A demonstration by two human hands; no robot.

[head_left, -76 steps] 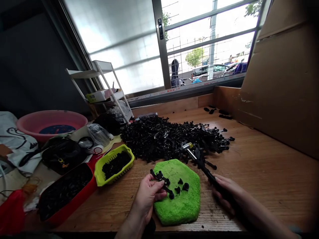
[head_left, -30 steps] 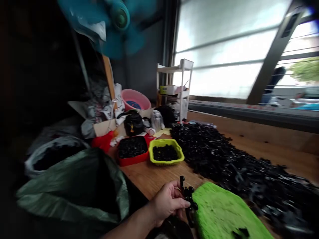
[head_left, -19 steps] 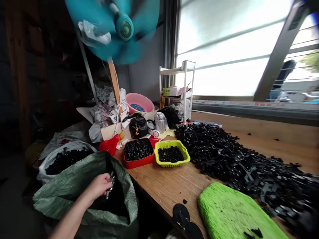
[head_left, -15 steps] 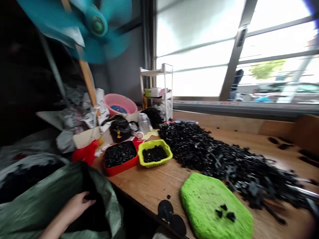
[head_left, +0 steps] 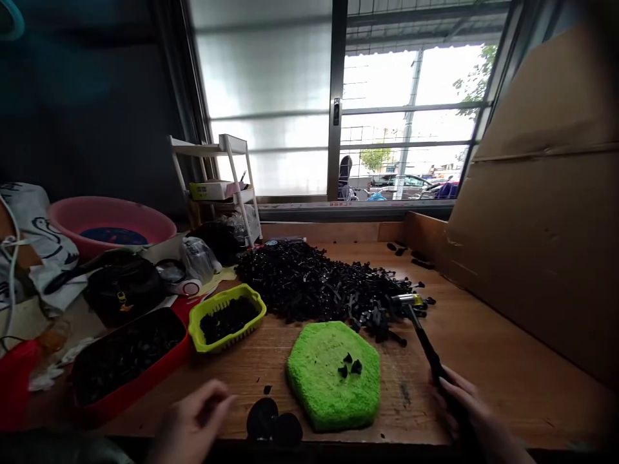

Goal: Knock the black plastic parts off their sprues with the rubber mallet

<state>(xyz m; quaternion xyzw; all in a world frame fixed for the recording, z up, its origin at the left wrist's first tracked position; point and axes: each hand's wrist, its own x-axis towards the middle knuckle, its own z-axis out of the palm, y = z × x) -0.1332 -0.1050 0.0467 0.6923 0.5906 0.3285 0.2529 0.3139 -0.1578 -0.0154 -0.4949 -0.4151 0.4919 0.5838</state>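
My right hand (head_left: 459,403) is wrapped round the black handle of a hammer (head_left: 430,351). The hammer's metal and yellow head rests by the right end of a heap of black parts (head_left: 324,283). Over the table's front edge is my left hand (head_left: 196,415), slightly blurred, its fingers curled but apart from the thumb, with nothing visible in it. Between the hands lies a bright green, rough-surfaced pad (head_left: 333,393) bearing a few small black pieces (head_left: 349,366). Two round black discs (head_left: 273,422) sit between my left hand and the pad.
To the left stand a yellow-green basket (head_left: 264,309) and a red tray (head_left: 120,396), both holding small black pieces. Behind them are a black bag (head_left: 123,283), a pink basin (head_left: 109,209) and a white shelf (head_left: 203,148). A tall cardboard sheet (head_left: 536,245) walls the right side.
My left hand has come out of the dark green sack to the table's front edge. The view has swung right, bringing my right hand and the hammer fully into sight.
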